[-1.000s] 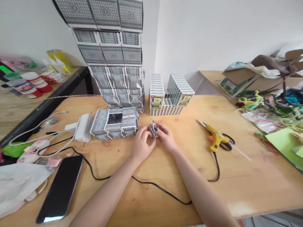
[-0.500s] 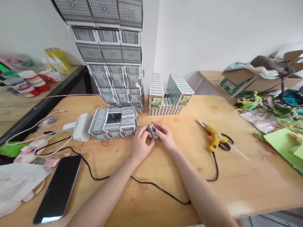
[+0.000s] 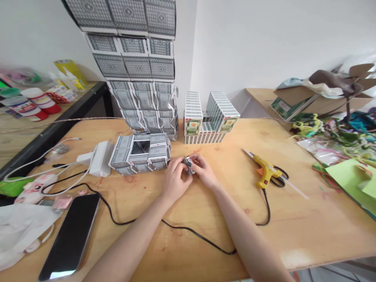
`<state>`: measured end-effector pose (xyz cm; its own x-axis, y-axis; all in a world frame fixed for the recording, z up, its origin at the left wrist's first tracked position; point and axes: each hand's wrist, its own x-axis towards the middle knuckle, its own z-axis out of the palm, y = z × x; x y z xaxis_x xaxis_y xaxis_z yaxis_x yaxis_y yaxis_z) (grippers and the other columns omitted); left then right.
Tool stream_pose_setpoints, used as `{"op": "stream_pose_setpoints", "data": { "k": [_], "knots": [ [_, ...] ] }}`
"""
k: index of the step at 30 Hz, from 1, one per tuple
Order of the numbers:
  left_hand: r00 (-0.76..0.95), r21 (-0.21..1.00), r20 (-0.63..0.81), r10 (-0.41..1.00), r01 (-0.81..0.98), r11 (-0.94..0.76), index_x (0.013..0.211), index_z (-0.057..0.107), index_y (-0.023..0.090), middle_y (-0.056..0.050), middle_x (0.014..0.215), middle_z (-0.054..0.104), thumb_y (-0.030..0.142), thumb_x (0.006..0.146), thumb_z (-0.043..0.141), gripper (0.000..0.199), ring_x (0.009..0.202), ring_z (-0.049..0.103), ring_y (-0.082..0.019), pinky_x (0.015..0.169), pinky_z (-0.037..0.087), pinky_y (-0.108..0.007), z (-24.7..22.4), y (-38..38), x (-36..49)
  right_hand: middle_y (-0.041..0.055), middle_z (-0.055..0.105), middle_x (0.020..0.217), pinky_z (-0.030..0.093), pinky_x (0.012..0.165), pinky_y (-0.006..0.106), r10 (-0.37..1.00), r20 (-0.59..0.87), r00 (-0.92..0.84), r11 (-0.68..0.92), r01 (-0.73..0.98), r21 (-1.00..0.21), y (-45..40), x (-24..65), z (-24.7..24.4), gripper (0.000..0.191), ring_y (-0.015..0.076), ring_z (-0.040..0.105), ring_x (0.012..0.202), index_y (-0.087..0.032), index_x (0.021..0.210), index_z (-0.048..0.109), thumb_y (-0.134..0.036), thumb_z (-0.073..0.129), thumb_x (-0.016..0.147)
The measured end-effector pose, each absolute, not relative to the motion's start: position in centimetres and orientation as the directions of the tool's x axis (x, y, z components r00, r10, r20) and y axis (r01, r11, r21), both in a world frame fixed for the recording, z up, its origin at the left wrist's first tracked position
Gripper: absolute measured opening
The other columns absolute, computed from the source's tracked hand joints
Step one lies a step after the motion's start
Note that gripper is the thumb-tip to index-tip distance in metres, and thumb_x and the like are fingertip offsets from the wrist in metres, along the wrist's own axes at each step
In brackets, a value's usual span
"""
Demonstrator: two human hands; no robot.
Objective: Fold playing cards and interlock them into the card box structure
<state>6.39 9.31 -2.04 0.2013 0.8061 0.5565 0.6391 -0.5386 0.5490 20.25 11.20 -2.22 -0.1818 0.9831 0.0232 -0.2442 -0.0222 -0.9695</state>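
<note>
Card (image 3: 189, 169), probably, in both hands (image 3: 176, 180) (image 3: 205, 172)

Single head-worn view, close above table (image 3: 293, 231), facing forward and down, wall (image 3: 249, 47) beyond.

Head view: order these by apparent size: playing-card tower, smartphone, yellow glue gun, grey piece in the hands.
1. Playing-card tower
2. Smartphone, nearer the camera
3. Yellow glue gun
4. Grey piece, partly covered

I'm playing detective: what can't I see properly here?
In the head view:
- Small grey folded card piece: partly covered by the left hand and right hand.
- Tall grey patterned card tower: top cut off by the upper edge.
- Black-handled metal scissors: middle hidden under the yellow plastic glue gun.
</note>
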Motion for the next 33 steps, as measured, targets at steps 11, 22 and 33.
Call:
{"op": "stream_pose_setpoints", "data": {
  "k": [11, 22, 33],
  "knots": [
    [0.218, 0.535, 0.594, 0.775, 0.612, -0.582, 0.082, 0.052, 0.02, -0.009, 0.113, 0.055, 0.017, 0.068, 0.058, 0.015, 0.111, 0.048, -0.023, 0.094, 0.041, -0.043, -2.0, 9.6, 6.2, -0.0018, 0.063, 0.083, 0.048, 0.069, 0.03, 0.929, -0.095, -0.359, -0.26, -0.448, -0.855, 10.9, 19.7, -2.3, 0.039, 0.014, 0.06, 0.071, -0.026, 0.096, 0.048, -0.037, 0.07, 0.065],
    [0.067, 0.803, 0.465, 0.883, 0.389, -0.452, 0.09, 0.051, 0.019, -0.007, 0.096, 0.057, 0.026, 0.08, 0.05, 0.012, 0.093, 0.058, -0.019, 0.082, 0.05, -0.039, -1.5, 9.0, 6.3, 0.0053, 0.063, 0.105, 0.046, 0.081, 0.033, 0.994, 0.0, -0.112, -0.048, -0.429, -0.902, 11.7, 20.2, -1.9, 0.053, 0.0215, 0.057, 0.096, -0.023, 0.103, 0.056, -0.023, 0.077, 0.054],
    [0.216, 0.953, -0.073, 0.974, -0.272, 0.132, 0.105, 0.044, 0.018, -0.01, 0.104, 0.063, 0.041, 0.074, 0.057, 0.041, 0.086, 0.064, -0.022, 0.068, 0.055, -0.038, -1.7, 9.9, 6.7, 0.0015, 0.062, 0.096, 0.047, 0.077, 0.03, 0.977, 0.082, -0.199, 0.024, -0.278, -0.96, 11.5, 20.2, -2.1, 0.053, 0.0169, 0.057, 0.084, -0.024, 0.101, 0.058, -0.019, 0.078, 0.052]
  ]
}}
